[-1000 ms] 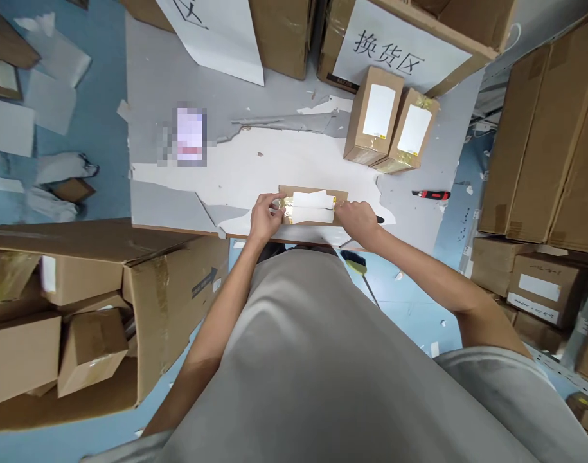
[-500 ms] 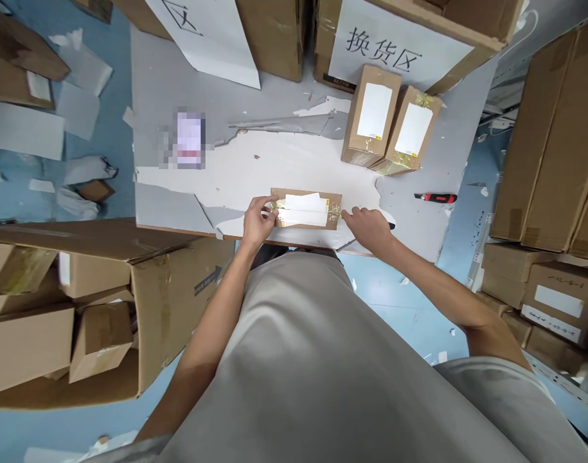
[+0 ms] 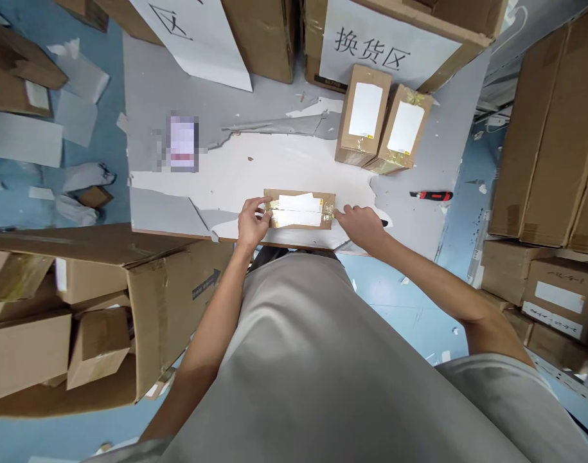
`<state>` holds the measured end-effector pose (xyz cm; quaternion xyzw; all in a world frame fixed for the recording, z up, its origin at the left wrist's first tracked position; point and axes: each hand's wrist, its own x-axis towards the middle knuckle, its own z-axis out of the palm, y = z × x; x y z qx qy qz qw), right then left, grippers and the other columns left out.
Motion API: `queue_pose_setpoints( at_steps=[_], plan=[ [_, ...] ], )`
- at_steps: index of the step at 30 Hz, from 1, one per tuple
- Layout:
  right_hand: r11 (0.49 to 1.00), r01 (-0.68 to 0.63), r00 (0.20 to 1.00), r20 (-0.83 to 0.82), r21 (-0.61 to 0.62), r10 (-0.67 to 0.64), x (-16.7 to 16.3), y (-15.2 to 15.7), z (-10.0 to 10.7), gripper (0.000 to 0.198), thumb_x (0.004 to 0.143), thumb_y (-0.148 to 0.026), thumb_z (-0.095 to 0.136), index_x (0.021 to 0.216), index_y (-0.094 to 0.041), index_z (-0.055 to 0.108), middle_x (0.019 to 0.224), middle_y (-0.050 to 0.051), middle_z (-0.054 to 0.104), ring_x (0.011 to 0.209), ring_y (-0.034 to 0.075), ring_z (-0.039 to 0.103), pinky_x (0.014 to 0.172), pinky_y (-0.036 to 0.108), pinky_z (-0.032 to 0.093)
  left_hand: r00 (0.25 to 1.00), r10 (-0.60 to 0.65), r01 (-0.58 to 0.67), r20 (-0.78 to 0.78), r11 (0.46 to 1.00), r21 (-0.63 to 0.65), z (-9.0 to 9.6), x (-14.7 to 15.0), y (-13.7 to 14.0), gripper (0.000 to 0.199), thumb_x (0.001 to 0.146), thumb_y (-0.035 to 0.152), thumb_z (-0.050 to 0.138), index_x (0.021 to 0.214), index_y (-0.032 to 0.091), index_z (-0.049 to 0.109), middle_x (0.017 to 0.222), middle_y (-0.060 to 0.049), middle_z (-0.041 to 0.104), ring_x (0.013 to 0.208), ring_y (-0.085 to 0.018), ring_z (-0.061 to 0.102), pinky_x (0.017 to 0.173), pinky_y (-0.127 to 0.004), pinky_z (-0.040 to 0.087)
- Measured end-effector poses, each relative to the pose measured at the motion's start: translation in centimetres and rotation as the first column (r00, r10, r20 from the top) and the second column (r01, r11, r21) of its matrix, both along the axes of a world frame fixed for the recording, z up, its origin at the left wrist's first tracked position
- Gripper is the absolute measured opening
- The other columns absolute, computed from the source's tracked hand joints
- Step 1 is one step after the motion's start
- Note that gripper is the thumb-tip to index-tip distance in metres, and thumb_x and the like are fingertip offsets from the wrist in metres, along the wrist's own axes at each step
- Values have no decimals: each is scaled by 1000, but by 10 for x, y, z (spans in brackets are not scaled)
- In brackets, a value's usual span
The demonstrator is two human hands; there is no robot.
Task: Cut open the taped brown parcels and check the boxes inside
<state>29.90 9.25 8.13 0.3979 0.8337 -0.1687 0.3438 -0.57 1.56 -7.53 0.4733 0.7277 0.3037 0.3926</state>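
A small taped cardboard box lies at the table's front edge, with a white label on top. A lengthwise line crosses the label. My left hand grips the box's left end between thumb and fingers. At the right end, my right hand is closed, its fingertips against the box edge. The dark end of a slim tool shows past this hand; the rest is hidden in the fist. A red and black utility knife lies further right on the table.
Two labelled cardboard boxes stand behind on the torn-topped table. Large cartons with paper signs line its back. A blurred pale item is at left. A big open carton with several boxes stands lower left; stacked boxes are at right.
The whole view has shifted slightly, so the table and its things appear a little further left. Both hands keep their places at the ends of the box.
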Motion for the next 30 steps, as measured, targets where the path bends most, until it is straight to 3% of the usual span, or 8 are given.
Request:
queue_pose_setpoints(
  at_steps=[3, 15, 24, 30],
  plan=[
    [1000, -11, 1000, -7, -3, 11, -4, 0, -5, 50, 110, 1, 41, 152, -9, 65, 127, 23, 79, 112, 30, 78, 77, 36, 43, 1000, -5, 5, 3, 1000, 1, 0, 0, -1, 45, 90, 28, 68, 133, 24, 79, 140, -11, 74, 95, -22, 73, 83, -36, 64],
    [999, 48, 999, 23, 6, -48, -11, -2, -20, 44, 110, 3, 39, 137, -7, 72, 128, 26, 79, 114, 31, 79, 78, 35, 44, 999, -12, 14, -41, 999, 39, -4, 4, 0, 44, 91, 24, 66, 132, 24, 81, 137, -11, 74, 93, -22, 73, 86, -38, 65],
    [987, 141, 988, 78, -71, -135, 8, -23, -7, 46, 107, 2, 48, 140, -13, 76, 124, 22, 83, 112, 29, 81, 83, 35, 45, 995, -71, 71, -64, 997, -1, 3, 16, 3, 45, 90, 20, 64, 130, 24, 83, 139, -10, 77, 93, -24, 75, 86, -39, 63],
    [978, 193, 975, 124, -73, -183, 26, -33, -5, 53, 104, 4, 52, 150, -17, 68, 124, 18, 84, 113, 27, 81, 82, 34, 43, 992, -107, 106, -67, 994, -21, 3, 14, 4, 46, 91, 21, 63, 132, 25, 83, 140, -9, 77, 93, -23, 75, 86, -38, 63]
  ],
)
